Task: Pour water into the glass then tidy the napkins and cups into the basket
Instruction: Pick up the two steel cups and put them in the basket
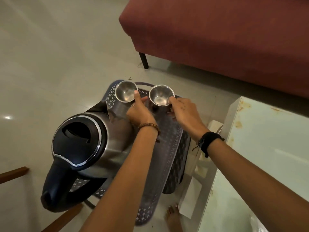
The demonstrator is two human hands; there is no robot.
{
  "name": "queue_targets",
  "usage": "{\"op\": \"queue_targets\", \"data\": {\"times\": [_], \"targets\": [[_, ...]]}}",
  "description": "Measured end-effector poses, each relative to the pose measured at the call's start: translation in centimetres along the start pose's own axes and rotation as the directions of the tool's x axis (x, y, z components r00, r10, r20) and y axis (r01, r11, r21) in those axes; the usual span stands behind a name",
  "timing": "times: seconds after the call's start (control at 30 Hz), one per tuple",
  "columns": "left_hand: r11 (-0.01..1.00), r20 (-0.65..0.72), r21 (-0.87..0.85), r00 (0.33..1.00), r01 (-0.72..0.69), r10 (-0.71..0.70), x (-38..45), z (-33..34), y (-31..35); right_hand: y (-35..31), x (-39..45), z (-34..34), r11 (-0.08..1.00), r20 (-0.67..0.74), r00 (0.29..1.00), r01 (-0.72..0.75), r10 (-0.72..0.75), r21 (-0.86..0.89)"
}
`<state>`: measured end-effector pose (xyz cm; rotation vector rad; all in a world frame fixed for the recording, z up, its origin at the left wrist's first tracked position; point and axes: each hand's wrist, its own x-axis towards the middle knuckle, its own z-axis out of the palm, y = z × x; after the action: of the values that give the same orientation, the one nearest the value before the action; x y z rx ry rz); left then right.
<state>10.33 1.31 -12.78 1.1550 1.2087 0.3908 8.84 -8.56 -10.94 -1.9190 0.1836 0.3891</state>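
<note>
Pale tiled floor (pixel 50 56), dim indoor light, maroon sofa (pixel 225 39) behind. Left hand (pixel 138 109) curled round one steel cup (pixel 125 93), thumb hooked over the rim, ring on a finger, beaded bracelet (pixel 148 127) at the wrist. Right hand (pixel 184 113) wrapped likewise round a second steel cup (pixel 161 96), black wristband (pixel 209 141) below it. Both cups kept upright, mouths to the camera, apparently empty, side by side but apart, held over the far end of a dark perforated plastic basket (pixel 167 148); whether touching its bottom, not possible to tell. Probably gripped one per hand so as to go in together, and level so as to stand rather than roll. Inside the basket's left half, close against the left forearm, a steel electric kettle (pixel 87 141), black lid shut, handle pointed toward the camera, taking up much of the room and seemingly leaving only the far and right portions for the cups. To the right, a glass tabletop (pixel 267 139) on a pale frame, stained with rust near the edge. Bare toes (pixel 172 213) visible on the floor beside the basket. No napkins or drinking glass in sight. Tidying stage seemingly under way, pouring apparently finished.
</note>
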Motion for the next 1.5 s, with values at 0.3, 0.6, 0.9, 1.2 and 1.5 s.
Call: {"op": "queue_targets", "data": {"times": [0.3,0.6,0.9,1.2,1.5], "targets": [[0.982,-0.041,0.188,0.999,-0.012,0.020,1.1,-0.6,-0.6,0.7,1.3,1.3,0.884,0.116,0.993,0.064,-0.012,-0.463],[0.975,0.083,0.192,0.988,0.115,-0.133,1.4,-1.6,-1.2,0.2,1.5,1.4,0.839,0.119,0.991,0.011,0.064,-0.544],[0.962,0.122,0.242,0.979,0.128,-0.161,-0.2,-2.2,-1.1,0.6,0.3,1.7,0.840,0.005,0.997,0.063,-0.072,-0.539],[0.718,0.634,0.275,0.682,-0.640,0.364,-18.8,-7.1,-7.7,7.0,-12.1,-8.4,0.919,-0.219,0.922,0.245,-0.319,-0.307],[0.202,0.982,0.061,0.022,-0.977,-0.189,-34.4,-11.4,-25.0,23.6,-29.8,-27.0,0.967,-0.445,0.872,-0.249,0.205,-0.043]]}}
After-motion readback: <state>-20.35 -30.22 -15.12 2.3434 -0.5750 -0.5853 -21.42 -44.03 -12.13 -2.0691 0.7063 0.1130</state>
